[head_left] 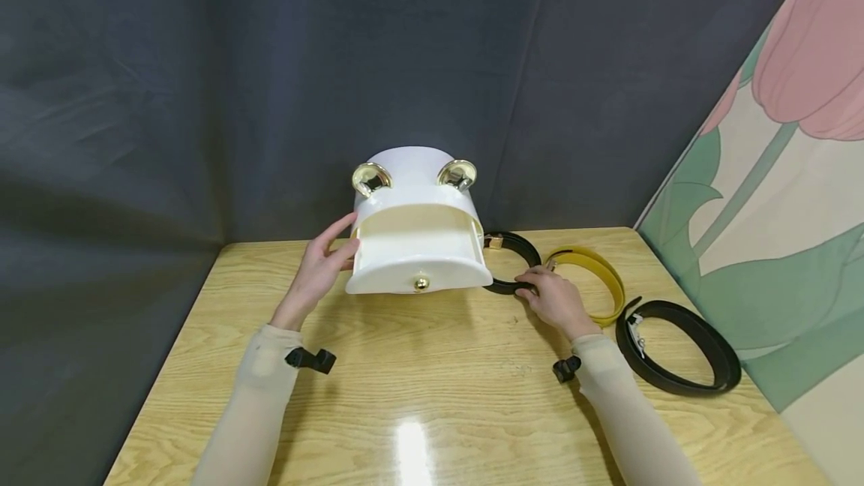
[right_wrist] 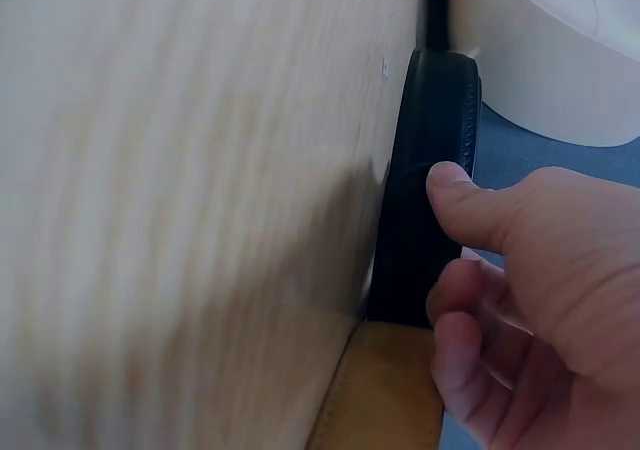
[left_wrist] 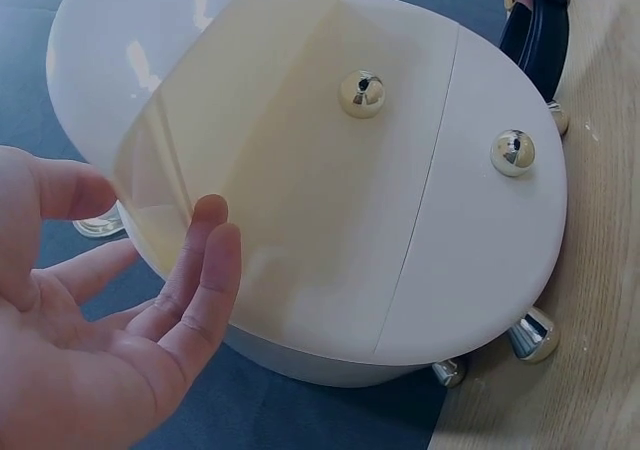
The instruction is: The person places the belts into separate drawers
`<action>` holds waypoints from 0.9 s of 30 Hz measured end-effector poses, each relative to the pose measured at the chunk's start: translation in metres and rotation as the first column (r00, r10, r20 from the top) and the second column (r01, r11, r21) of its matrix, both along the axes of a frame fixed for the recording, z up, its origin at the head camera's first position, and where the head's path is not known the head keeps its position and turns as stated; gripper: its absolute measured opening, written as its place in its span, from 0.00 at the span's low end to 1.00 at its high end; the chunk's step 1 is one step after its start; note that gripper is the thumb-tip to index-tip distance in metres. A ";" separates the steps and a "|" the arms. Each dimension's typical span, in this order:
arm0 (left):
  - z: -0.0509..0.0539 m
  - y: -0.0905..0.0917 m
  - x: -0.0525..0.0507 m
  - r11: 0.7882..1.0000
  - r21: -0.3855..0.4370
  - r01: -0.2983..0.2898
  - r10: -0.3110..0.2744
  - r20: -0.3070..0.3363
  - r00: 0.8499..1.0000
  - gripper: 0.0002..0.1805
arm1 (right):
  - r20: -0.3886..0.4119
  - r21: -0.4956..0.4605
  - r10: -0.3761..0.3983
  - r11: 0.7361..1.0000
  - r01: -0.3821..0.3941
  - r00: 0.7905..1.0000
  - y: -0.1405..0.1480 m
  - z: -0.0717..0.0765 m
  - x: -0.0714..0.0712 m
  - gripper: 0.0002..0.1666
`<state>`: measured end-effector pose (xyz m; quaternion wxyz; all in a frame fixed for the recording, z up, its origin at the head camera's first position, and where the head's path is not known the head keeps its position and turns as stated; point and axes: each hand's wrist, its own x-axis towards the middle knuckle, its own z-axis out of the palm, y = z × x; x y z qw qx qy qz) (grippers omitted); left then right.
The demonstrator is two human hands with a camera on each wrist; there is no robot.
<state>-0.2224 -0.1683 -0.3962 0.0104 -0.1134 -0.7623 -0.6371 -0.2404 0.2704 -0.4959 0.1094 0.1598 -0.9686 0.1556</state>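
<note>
A white box with gold knobs and round gold fittings on top stands at the table's back, its upper front flap tilted out. My left hand touches the box's left side with fingers loosely spread; in the left wrist view the left hand has its fingertips by the opening's edge. To the right of the box, my right hand pinches the front of a coiled black belt. In the right wrist view the thumb lies on the black belt, with a yellow belt close by.
Right of the black belt lies a coiled yellow belt, and farther right a larger dark belt with a silver buckle. A dark curtain hangs behind the wooden table; a floral panel borders the right side.
</note>
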 end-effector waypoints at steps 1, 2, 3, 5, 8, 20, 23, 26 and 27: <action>0.000 0.001 0.000 1.000 0.000 0.000 0.000 -0.002 1.000 0.31 | 0.001 0.004 0.004 1.000 -0.004 1.000 0.000 0.000 -0.001 0.14; 0.000 0.001 0.000 1.000 0.000 0.000 0.000 -0.004 1.000 0.31 | 0.005 0.006 0.005 1.000 -0.005 1.000 0.001 0.000 -0.001 0.13; -0.001 0.002 -0.001 1.000 0.000 0.000 0.000 -0.006 1.000 0.31 | 0.011 0.008 0.006 1.000 -0.006 1.000 0.001 0.001 -0.001 0.12; -0.001 0.002 -0.001 1.000 -0.001 0.000 0.000 -0.006 1.000 0.31 | 0.025 0.008 0.009 1.000 -0.010 1.000 0.001 0.001 -0.002 0.11; -0.001 0.002 -0.001 1.000 -0.001 -0.001 0.001 -0.002 1.000 0.31 | 0.047 0.001 0.017 1.000 -0.017 0.999 0.002 0.001 -0.002 0.11; -0.001 0.001 -0.004 1.000 -0.006 0.000 0.000 0.013 1.000 0.31 | 0.106 -0.132 0.055 0.990 -0.041 0.993 0.007 0.001 -0.007 0.13; -0.001 0.001 -0.004 1.000 0.000 0.003 -0.003 0.013 1.000 0.31 | 0.114 -0.165 0.055 0.986 -0.036 0.992 0.008 0.002 -0.007 0.14; -0.001 0.001 -0.005 1.000 0.007 0.003 -0.003 0.011 1.000 0.31 | 0.112 -0.193 0.058 0.980 -0.036 0.992 0.008 0.003 -0.008 0.14; -0.001 0.001 -0.005 1.000 0.009 0.003 -0.003 0.011 1.000 0.31 | 0.110 -0.202 0.063 0.979 -0.040 0.992 0.008 0.003 -0.008 0.14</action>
